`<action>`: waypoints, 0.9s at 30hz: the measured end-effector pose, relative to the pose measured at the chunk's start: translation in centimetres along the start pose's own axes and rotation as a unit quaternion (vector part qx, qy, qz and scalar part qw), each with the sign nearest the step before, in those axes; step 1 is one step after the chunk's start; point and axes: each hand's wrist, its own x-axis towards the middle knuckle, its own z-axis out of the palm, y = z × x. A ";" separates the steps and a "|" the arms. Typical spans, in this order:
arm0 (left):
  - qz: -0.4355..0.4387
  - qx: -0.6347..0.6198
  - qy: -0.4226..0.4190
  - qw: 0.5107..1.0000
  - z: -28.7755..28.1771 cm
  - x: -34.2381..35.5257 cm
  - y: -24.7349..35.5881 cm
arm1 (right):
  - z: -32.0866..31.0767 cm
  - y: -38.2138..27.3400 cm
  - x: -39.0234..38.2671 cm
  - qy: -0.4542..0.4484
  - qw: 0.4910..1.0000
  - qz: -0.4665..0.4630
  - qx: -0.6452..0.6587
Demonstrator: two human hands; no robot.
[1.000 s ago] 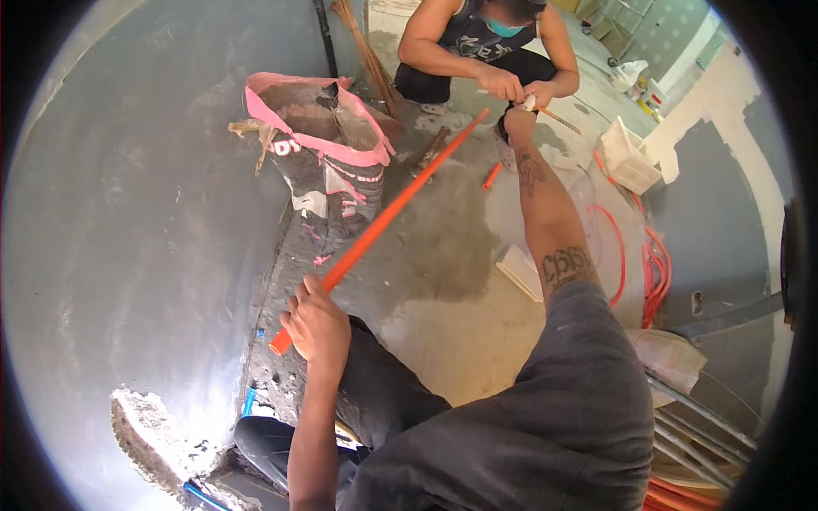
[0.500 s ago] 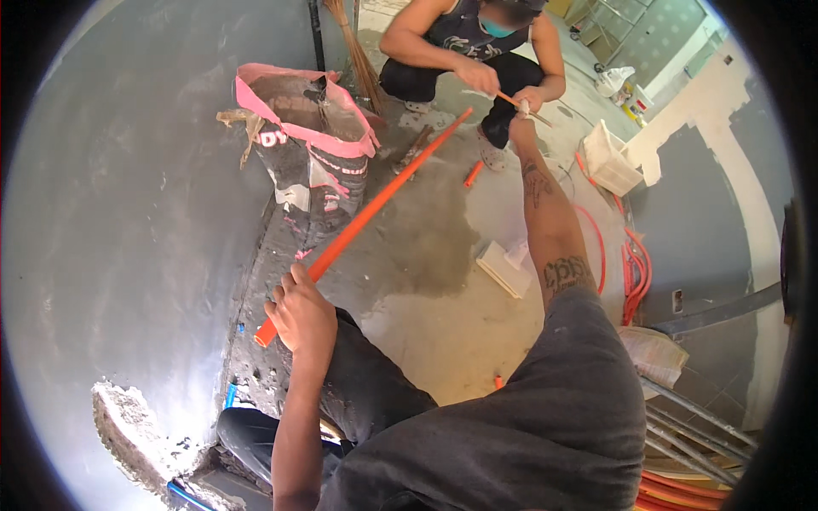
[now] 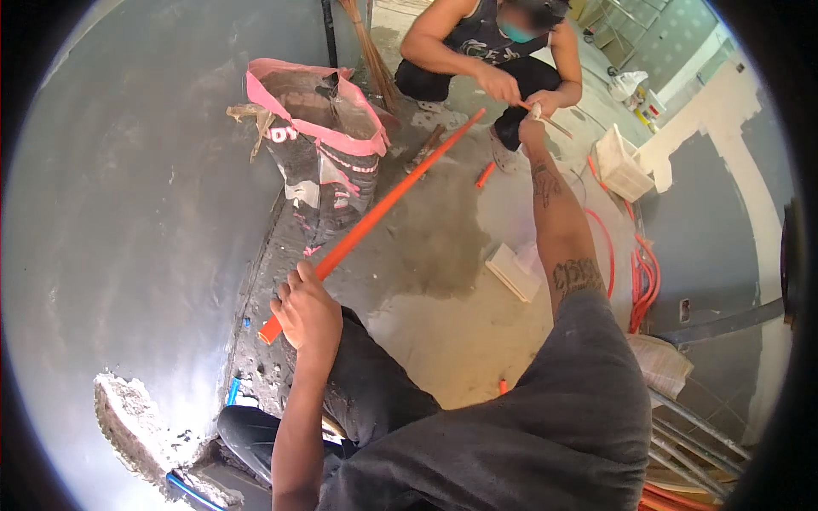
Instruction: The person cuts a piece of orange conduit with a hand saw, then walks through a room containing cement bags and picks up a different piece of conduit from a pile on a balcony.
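- The co-worker squats in front.
- The bag stands near the wall.
- The long orange pipe slants over the floor; the left hand is wrapped around it, near its lower end.
- The right hand reaches toward the co-worker; its grip cannot be told.
- Along the thin stick, the co-worker's hand has come nearer than half a second ago; work there seems still going on.
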 end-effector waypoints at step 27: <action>-0.006 -0.002 0.008 1.000 0.0 -0.2 -0.7 | -5.8 -3.8 -2.1 -0.033 0.915 0.252 0.313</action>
